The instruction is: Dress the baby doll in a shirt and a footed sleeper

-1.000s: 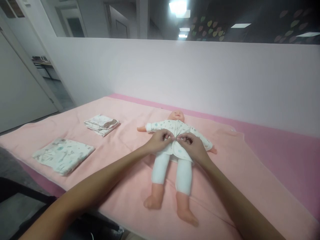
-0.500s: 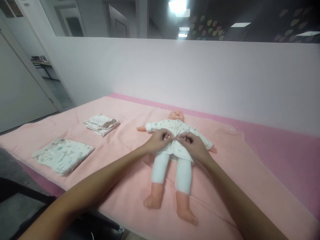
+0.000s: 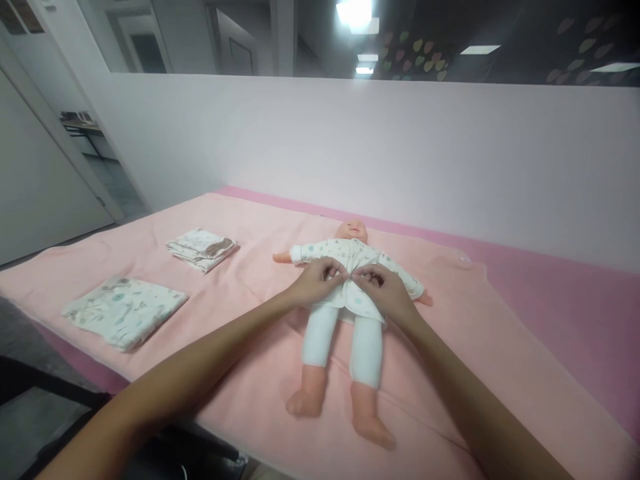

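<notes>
A baby doll (image 3: pixel 364 407) lies on its back, head at the far side and bare feet toward me. It wears a white patterned jacket (image 3: pixel 367 303) with long sleeves, and plain white legs show below the hem. My left hand (image 3: pixel 320 280) pinches the jacket's front edge at the middle of the doll's belly. Opposite it, my right hand (image 3: pixel 384 288) pinches the other front edge, fingertips nearly meeting those of the left. The fabric gathers in creases between them. Whatever fastener lies under my fingertips is hidden.
A pink blanket (image 3: pixel 250 407) covers the table beneath the doll. To the left lie a folded patterned cloth (image 3: pixel 125 310) and a smaller folded cloth bundle (image 3: pixel 203 248). A white wall (image 3: pixel 350 147) stands behind the table, with dark glass (image 3: pixel 425 40) above it.
Both hands stay pinched on the jacket front with almost no movement. The whole view has shifted very slightly.
</notes>
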`<action>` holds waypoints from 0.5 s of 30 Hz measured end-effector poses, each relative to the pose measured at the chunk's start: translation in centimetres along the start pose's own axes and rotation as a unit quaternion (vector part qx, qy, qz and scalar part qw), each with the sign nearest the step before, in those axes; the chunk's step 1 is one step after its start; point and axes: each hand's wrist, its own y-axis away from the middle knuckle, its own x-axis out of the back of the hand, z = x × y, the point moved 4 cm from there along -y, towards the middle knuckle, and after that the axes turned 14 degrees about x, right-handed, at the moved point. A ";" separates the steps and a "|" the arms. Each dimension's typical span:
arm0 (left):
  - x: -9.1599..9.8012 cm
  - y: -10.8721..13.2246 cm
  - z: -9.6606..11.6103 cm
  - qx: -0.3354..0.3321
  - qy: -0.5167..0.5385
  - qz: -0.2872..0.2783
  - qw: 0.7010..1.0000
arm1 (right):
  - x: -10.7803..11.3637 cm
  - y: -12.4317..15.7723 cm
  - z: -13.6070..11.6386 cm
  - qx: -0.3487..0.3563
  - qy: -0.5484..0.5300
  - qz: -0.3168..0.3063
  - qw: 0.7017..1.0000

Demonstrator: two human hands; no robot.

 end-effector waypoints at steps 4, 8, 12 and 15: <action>0.0 0.1 0.0 -0.003 0.000 0.006 1.000 | -0.1 0.2 -0.2 0.008 0.012 0.012 1.000; -0.1 0.0 0.2 -0.014 -0.006 0.019 1.000 | -0.2 0.2 -0.1 0.006 0.010 0.027 1.000; 0.1 0.5 0.9 -0.036 -0.032 0.024 0.999 | -0.1 0.2 -0.2 0.007 0.016 0.015 1.000; 0.9 2.2 1.6 -0.062 -0.086 0.037 0.994 | 0.3 1.4 -1.4 0.065 0.050 0.010 0.997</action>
